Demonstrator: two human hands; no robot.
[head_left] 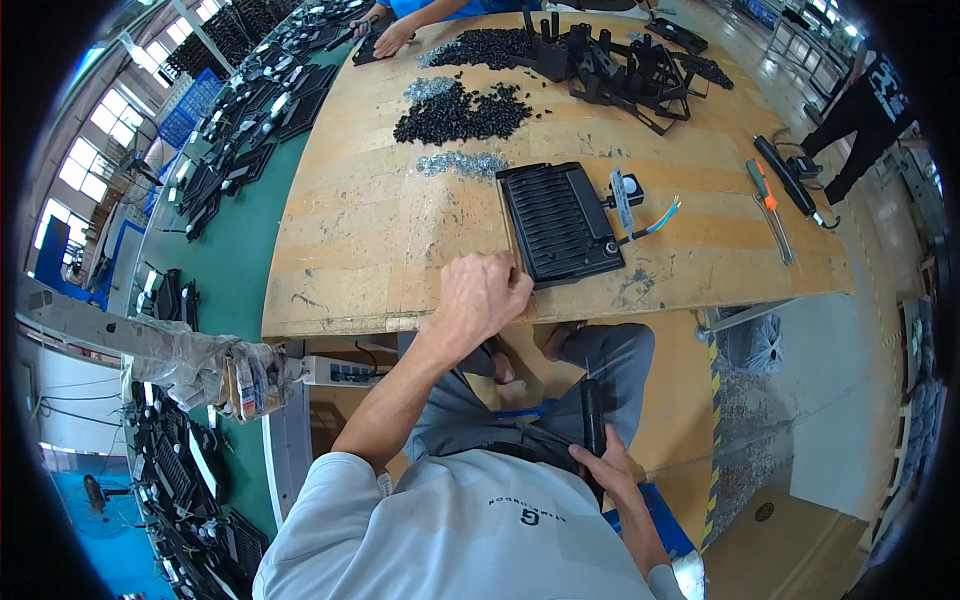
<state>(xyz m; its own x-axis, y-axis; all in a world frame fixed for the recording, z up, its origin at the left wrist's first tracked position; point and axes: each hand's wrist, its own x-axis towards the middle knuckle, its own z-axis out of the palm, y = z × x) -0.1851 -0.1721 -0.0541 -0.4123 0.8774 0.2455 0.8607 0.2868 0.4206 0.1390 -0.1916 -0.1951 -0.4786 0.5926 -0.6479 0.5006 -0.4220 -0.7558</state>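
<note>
A wide wooden table [380, 240] filled the upper middle of the view, its near edge just above the person's knees. On it, near that edge, lay a black ribbed housing [558, 222], flat, with a short cable [650, 222] of coloured wires trailing from its right side and a small bracket [622, 196] just beside that. Farther back sat a tangle of black frames [620, 65], a heap of black parts [462, 112] and a thin scatter of silver screws [462, 163] just behind the housing. Toward the right edge lay a black driver [790, 180] and an orange-handled screwdriver [766, 200], well apart from the housing. The left hand [482, 295] rested on the table at the housing's near-left corner, fingers curled in and knuckles up, fingertips touching or nearly touching the corner; whether it pinched anything small could not be told. The right hand [605, 470] was down below the table edge, by the lap, closed around the lower end of a slim black tool [593, 412] that stood roughly upright between the knees. At the far left corner of the table another person's hand [392, 38] rested flat on a dark part.
</note>
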